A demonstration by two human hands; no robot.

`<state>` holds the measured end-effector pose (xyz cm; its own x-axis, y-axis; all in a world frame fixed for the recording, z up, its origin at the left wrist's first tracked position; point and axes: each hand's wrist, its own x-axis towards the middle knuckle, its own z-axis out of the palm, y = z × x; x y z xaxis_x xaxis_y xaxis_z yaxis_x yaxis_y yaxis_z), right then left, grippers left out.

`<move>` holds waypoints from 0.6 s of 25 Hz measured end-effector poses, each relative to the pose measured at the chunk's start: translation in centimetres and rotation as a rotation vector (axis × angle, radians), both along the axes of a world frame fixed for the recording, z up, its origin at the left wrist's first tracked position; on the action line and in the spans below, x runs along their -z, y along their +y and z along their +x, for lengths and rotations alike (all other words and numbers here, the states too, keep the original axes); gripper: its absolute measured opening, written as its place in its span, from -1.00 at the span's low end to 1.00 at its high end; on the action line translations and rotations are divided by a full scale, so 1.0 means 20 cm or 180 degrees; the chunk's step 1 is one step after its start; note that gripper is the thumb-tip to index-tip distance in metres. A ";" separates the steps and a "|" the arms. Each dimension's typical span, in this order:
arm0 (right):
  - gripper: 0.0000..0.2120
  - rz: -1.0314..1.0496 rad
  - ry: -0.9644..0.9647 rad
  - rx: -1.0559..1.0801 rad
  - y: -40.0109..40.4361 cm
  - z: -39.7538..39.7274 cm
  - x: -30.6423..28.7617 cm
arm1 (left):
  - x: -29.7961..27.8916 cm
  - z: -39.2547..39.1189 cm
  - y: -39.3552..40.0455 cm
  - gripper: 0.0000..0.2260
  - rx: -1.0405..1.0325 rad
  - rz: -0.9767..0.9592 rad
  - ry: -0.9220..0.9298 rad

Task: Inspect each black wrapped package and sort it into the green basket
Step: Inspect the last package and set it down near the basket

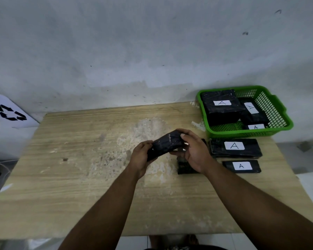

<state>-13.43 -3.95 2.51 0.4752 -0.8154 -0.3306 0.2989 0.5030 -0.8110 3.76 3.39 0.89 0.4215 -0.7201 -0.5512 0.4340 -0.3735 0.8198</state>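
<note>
Above the desk's point(79, 177) middle we hold one black package point(165, 144), left hand point(140, 157) and right hand point(193, 152) grasping its ends with curled fingers, inspecting it. Next it likely goes to the green basket point(271, 130) at the far right corner, already holding three. More labelled packages point(235, 147) lie along the right edge, nothing blocking.

Worn wooden table point(79, 177) bears green basket point(285, 123) and labelled black packages point(235, 147).
</note>
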 end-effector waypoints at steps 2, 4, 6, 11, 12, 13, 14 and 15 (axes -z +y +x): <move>-0.82 -0.0036 0.0253 0.0143 -0.01 0.01 0.01 | -0.01 0.00 0.00 -0.82 0.0003 -0.0061 -0.0162; -0.85 0.0137 0.0468 0.0371 -0.02 0.02 0.04 | -0.05 0.01 0.00 -0.80 0.0048 -0.0203 -0.0017; -0.84 0.0494 0.0508 0.0542 -0.04 0.01 0.05 | -0.08 0.01 0.00 -0.73 0.0074 -0.0476 0.0500; -0.78 0.1013 0.0503 0.0492 -0.04 -0.01 0.07 | -0.11 0.02 0.00 -0.75 0.0376 -0.0836 0.0605; -0.78 0.1043 0.0495 0.0482 -0.04 -0.01 0.07 | -0.12 0.01 0.00 -0.76 0.0417 -0.0873 0.0616; -0.78 0.1046 0.0482 0.0475 -0.04 -0.01 0.07 | -0.13 0.01 0.00 -0.77 0.0449 -0.0911 0.0648; -0.79 0.1024 0.0466 0.0478 -0.04 -0.01 0.07 | -0.13 0.01 0.00 -0.77 0.0469 -0.0929 0.0677; -0.79 0.0990 0.0424 0.0497 -0.04 -0.02 0.06 | -0.13 0.02 0.00 -0.77 0.0463 -0.0912 0.0686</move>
